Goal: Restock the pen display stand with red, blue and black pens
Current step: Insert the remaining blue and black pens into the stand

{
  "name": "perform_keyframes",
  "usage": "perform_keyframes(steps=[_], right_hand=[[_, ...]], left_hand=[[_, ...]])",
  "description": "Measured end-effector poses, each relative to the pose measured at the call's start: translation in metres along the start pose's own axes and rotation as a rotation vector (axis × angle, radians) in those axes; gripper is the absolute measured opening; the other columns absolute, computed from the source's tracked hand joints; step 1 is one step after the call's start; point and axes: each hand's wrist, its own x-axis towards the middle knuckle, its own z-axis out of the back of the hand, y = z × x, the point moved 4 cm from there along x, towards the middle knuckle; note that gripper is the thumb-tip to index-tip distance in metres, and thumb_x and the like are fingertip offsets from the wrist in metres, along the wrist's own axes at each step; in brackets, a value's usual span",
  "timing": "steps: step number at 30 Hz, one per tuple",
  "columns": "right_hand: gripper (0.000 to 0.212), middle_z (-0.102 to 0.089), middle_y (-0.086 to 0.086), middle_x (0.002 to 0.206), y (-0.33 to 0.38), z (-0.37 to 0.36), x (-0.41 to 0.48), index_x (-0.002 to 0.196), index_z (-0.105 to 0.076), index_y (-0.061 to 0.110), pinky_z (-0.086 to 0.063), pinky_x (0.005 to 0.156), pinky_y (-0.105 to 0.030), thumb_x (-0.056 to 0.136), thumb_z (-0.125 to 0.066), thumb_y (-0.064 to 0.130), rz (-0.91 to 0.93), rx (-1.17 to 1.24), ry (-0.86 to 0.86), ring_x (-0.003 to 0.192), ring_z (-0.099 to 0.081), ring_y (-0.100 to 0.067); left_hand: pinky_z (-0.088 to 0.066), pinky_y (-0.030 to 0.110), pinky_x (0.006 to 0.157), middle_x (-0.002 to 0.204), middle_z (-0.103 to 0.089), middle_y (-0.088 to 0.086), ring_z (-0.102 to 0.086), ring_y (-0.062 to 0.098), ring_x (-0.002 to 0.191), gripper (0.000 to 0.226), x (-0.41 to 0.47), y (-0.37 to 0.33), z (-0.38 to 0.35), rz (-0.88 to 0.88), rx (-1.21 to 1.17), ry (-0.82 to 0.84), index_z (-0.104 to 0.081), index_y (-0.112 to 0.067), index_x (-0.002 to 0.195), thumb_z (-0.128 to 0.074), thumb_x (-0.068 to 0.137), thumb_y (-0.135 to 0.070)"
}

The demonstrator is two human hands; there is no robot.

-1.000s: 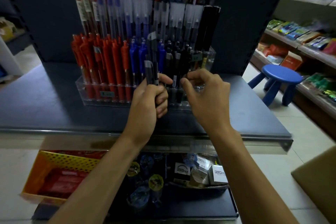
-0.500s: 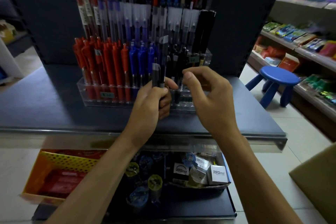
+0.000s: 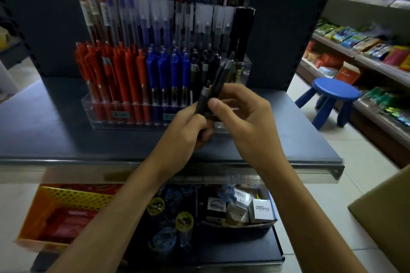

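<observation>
Pens (image 3: pixel 203 102) — among fingers (image 3: pixel 205 137) — left hand (image 3: pixel 184 133)

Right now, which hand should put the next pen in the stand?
Probably the right hand: its fingers pinch a black pen beside the stand's black row, while the left hand grips the spare pens.

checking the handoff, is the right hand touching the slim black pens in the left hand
Touching. Head view: the right hand pinches the slim black pens that the left hand grips.
</observation>
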Motion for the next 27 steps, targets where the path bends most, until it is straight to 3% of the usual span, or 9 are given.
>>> perform_keyframes(steps=[2,5,8,12,17,22,27], right_hand=[[0.010,-0.072,-0.002,0.087,0.002,0.001,0.002,0.101,-0.068,0.012,-0.057,0.073,-0.026,0.091,-0.064,0.010,0.003,0.025,-0.023,0.078,-0.069,-0.014],[0.009,-0.073,-0.004,0.087,0.003,0.006,0.003,0.099,-0.068,0.012,-0.059,0.074,-0.028,0.092,-0.064,0.009,-0.012,0.064,-0.075,0.081,-0.071,-0.016],[0.008,-0.074,-0.008,0.089,0.002,0.012,0.003,0.098,-0.068,0.013,-0.060,0.077,-0.037,0.092,-0.064,0.010,-0.025,0.057,-0.129,0.085,-0.072,-0.021],[0.010,-0.074,-0.008,0.089,0.004,0.018,0.001,0.098,-0.067,0.012,-0.060,0.076,-0.034,0.092,-0.063,0.006,-0.059,0.105,-0.174,0.084,-0.073,-0.019],[0.007,-0.073,-0.010,0.087,0.008,0.031,0.002,0.098,-0.067,0.005,-0.060,0.070,-0.028,0.093,-0.061,0.006,-0.093,0.146,-0.295,0.077,-0.073,-0.020],[0.011,-0.072,-0.010,0.082,0.008,0.033,0.005,0.090,-0.066,0.013,-0.060,0.070,-0.029,0.094,-0.059,0.006,-0.122,0.122,-0.359,0.074,-0.071,-0.021],[0.016,-0.070,-0.011,0.086,0.005,0.034,0.013,0.090,-0.063,0.019,-0.060,0.073,-0.030,0.096,-0.056,0.006,-0.084,0.066,-0.413,0.079,-0.072,-0.024]], left_hand=[[-0.028,0.028,0.050,0.067,-0.037,0.012,-0.032,0.015,0.055,0.046,0.001,-0.002,-0.001,-0.035,-0.019,0.015,-0.065,-0.038,0.082,-0.032,0.085,-0.007],[-0.030,0.035,0.056,0.083,-0.043,0.024,-0.031,0.026,0.063,0.043,0.000,0.000,0.001,-0.035,0.020,-0.024,-0.060,-0.026,0.111,-0.032,0.080,-0.013],[-0.036,0.025,0.060,0.091,-0.052,0.017,-0.039,0.014,0.066,0.041,0.002,0.007,0.004,-0.013,0.070,-0.088,-0.061,-0.042,0.102,-0.034,0.088,-0.013],[-0.038,0.017,0.061,0.075,-0.048,-0.010,-0.042,0.008,0.065,0.035,0.003,0.008,0.005,-0.024,0.123,-0.113,-0.059,-0.031,0.107,-0.039,0.098,-0.004],[-0.046,0.020,0.064,0.085,-0.053,0.000,-0.048,0.011,0.068,0.025,0.002,0.005,0.007,-0.080,0.160,-0.177,-0.056,-0.029,0.113,-0.043,0.101,-0.011],[-0.046,0.014,0.071,0.092,-0.060,-0.017,-0.056,0.001,0.079,0.029,0.000,0.003,0.007,-0.128,0.183,-0.210,-0.057,-0.033,0.120,-0.046,0.101,-0.014],[-0.049,0.018,0.069,0.097,-0.065,-0.006,-0.058,0.008,0.072,0.028,0.000,0.005,0.012,-0.131,0.153,-0.302,-0.055,-0.028,0.124,-0.044,0.102,-0.015]])
